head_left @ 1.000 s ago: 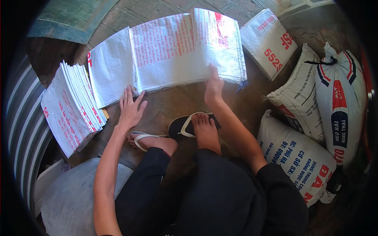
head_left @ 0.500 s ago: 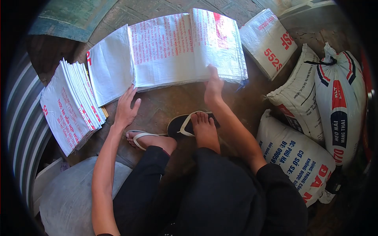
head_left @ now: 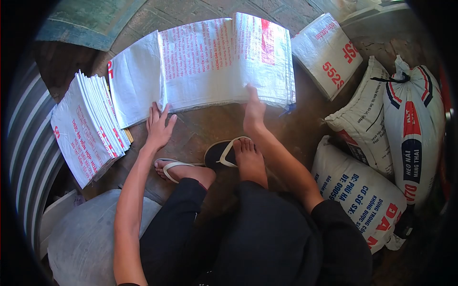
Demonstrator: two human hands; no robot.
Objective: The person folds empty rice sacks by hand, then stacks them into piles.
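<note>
A white woven sack (head_left: 198,90) with red print lies on the floor in front of me, its left and right ends folded over the middle. Near the lower edge of the left fold (head_left: 136,81) is my left hand (head_left: 160,129), open, fingers stretched out and fingertips at the crease. My right hand (head_left: 254,109) is at the lower edge of the right fold (head_left: 265,57), one digit lying on top of the plastic. Its other fingers are mostly hidden, and it appears to grip that edge.
A pile of folded sacks (head_left: 81,131) leans at the left by corrugated metal (head_left: 28,143). Another folded sack (head_left: 329,57) lies at upper right. Filled sacks (head_left: 360,190) stand on the right. A grey bulging bag (head_left: 90,233) sits at lower left. My sandalled feet are below the sack.
My right hand has shifted slightly left, and the right fold's outer edge has come a little inward with it. My left hand has moved slightly right along the crease, fingers spread more.
</note>
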